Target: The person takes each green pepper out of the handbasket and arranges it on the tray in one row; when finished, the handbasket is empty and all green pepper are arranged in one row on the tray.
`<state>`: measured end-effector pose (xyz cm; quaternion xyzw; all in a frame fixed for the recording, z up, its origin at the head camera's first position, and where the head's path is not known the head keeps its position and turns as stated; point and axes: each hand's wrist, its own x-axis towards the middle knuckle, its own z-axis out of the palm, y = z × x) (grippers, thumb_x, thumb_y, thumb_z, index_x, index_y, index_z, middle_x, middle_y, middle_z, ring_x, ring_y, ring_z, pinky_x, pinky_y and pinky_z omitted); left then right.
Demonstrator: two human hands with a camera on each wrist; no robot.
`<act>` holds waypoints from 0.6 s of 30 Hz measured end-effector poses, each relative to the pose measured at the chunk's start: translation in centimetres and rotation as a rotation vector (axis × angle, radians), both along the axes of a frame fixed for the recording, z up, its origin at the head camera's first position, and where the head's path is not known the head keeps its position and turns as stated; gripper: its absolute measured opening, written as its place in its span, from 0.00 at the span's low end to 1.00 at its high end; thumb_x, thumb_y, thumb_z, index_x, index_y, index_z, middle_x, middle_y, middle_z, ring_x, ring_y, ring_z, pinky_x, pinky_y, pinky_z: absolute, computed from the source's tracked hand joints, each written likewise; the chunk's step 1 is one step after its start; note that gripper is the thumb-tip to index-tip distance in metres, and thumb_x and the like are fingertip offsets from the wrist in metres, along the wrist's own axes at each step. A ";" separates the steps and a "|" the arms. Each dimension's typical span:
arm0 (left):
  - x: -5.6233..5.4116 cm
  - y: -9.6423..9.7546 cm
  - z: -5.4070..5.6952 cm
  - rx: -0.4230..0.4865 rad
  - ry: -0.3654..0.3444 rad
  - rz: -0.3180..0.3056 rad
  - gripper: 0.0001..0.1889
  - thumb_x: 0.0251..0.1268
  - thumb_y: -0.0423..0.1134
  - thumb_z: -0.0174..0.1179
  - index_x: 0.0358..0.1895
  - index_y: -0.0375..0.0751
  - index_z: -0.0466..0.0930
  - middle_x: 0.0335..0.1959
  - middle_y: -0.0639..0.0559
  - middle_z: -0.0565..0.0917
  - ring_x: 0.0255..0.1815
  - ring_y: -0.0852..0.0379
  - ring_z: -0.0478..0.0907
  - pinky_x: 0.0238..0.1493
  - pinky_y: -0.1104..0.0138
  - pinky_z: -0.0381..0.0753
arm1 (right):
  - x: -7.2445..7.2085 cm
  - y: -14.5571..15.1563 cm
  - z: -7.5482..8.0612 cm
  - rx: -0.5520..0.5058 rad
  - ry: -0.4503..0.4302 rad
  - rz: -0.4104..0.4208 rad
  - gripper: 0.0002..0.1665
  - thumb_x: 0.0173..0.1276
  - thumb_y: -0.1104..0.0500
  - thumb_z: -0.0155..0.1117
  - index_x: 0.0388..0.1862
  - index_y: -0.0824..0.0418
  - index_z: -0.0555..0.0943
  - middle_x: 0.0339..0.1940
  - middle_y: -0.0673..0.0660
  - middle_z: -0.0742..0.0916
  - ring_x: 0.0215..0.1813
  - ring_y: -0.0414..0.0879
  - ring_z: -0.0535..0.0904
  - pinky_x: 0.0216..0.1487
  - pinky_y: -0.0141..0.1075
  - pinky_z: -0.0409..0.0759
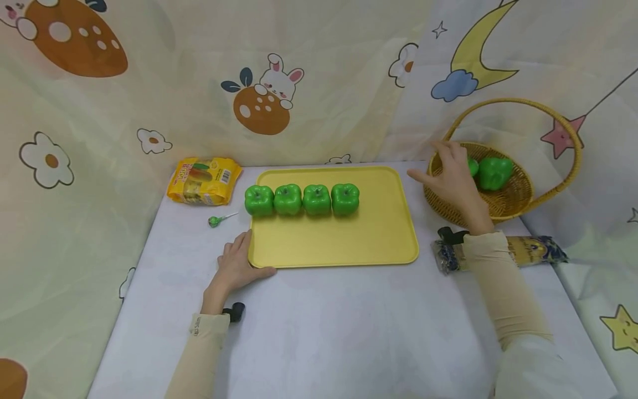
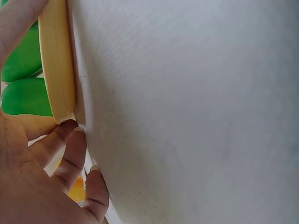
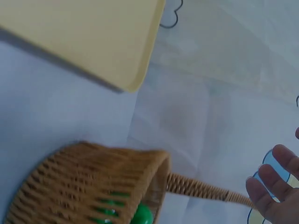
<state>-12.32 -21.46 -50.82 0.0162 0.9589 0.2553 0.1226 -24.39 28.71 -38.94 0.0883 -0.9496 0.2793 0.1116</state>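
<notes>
In the head view, a yellow tray (image 1: pixel 329 241) bears a row of several green bell peppers (image 1: pixel 317 200) along its far left part. My left hand (image 1: pixel 237 261) holds the tray's near left corner, thumb along the front edge and fingers at the left side. The left wrist view shows its fingertips (image 2: pixel 74 140) against the tray rim (image 2: pixel 58 60). My right hand (image 1: pixel 457 180) is over the left side of a wicker basket (image 1: pixel 515 191), thumb spread from the fingers, with nothing seen in it. Inside the basket lie green bell peppers (image 1: pixel 495 173), one partly hidden by this hand.
A yellow snack packet (image 1: pixel 204 181) lies at the back left, with a green lollipop (image 1: pixel 215 221) in front of it. Under my right forearm is a long, clear-and-yellow package (image 1: pixel 530 249). The basket's tall handle (image 1: pixel 573 133) arches on the right. Patterned cloth hangs behind the table.
</notes>
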 end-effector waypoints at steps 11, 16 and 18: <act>0.0 -0.1 0.0 -0.011 -0.005 0.000 0.66 0.47 0.69 0.71 0.82 0.46 0.40 0.81 0.40 0.53 0.67 0.39 0.59 0.59 0.42 0.63 | -0.8 4.0 1.5 -0.017 -0.039 -0.097 0.54 0.66 0.33 0.63 0.78 0.65 0.59 0.77 0.71 0.60 0.77 0.70 0.52 0.73 0.67 0.54; 0.0 -0.1 0.1 -0.007 -0.009 -0.005 0.66 0.47 0.69 0.71 0.82 0.45 0.40 0.81 0.39 0.53 0.67 0.39 0.59 0.59 0.41 0.63 | -1.4 5.6 1.7 -0.015 -0.029 -0.146 0.56 0.66 0.31 0.62 0.78 0.67 0.58 0.77 0.72 0.60 0.77 0.71 0.52 0.72 0.68 0.55; 0.0 -0.1 0.1 -0.006 -0.013 -0.005 0.66 0.47 0.70 0.71 0.83 0.46 0.40 0.81 0.40 0.53 0.67 0.39 0.59 0.61 0.41 0.62 | -1.6 6.2 1.7 -0.013 -0.042 -0.169 0.57 0.66 0.30 0.61 0.79 0.66 0.57 0.78 0.72 0.58 0.77 0.72 0.51 0.71 0.69 0.55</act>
